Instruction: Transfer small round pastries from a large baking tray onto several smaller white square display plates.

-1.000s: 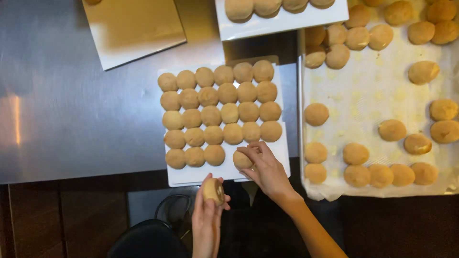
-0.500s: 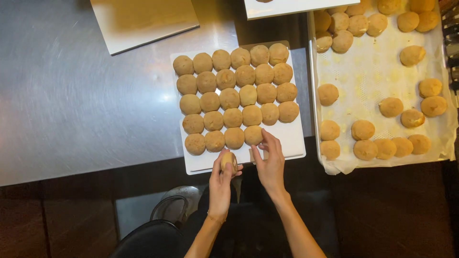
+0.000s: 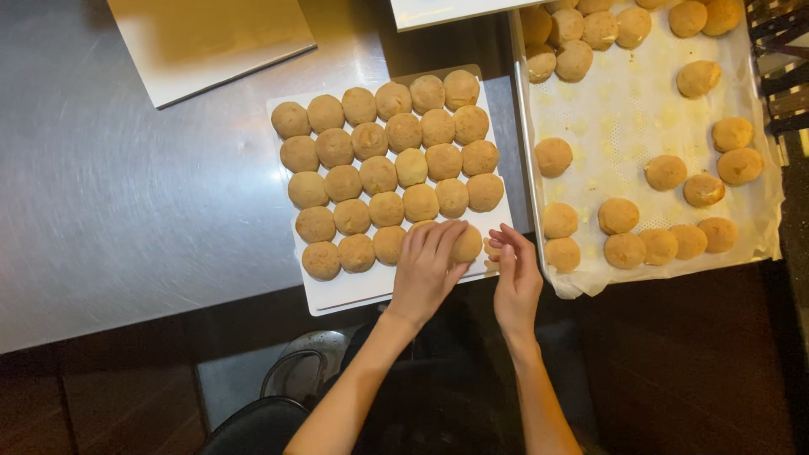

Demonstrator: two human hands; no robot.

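Note:
A white tray (image 3: 337, 295) on the steel table holds several rows of round golden buns (image 3: 396, 160). My left hand (image 3: 428, 268) lies palm down over the tray's bottom row, its fingers covering a bun that I cannot see. Beside those fingers sits the bottom row's last bun (image 3: 468, 244). My right hand (image 3: 514, 280) hovers at the tray's near right corner with its fingers loosely curled. Its fingertips touch that bun's right side and hold nothing.
To the right, a baking tray lined with white paper (image 3: 624, 101) carries more scattered buns (image 3: 666, 171). A cardboard-coloured board (image 3: 211, 38) lies at the back left, and another white tray (image 3: 447, 10) at the back. The steel table (image 3: 126, 211) ends just in front of my hands.
My left hand brought a bun up from below the table edge and laid it into the bottom row. My right hand drew back to the right of the last bun.

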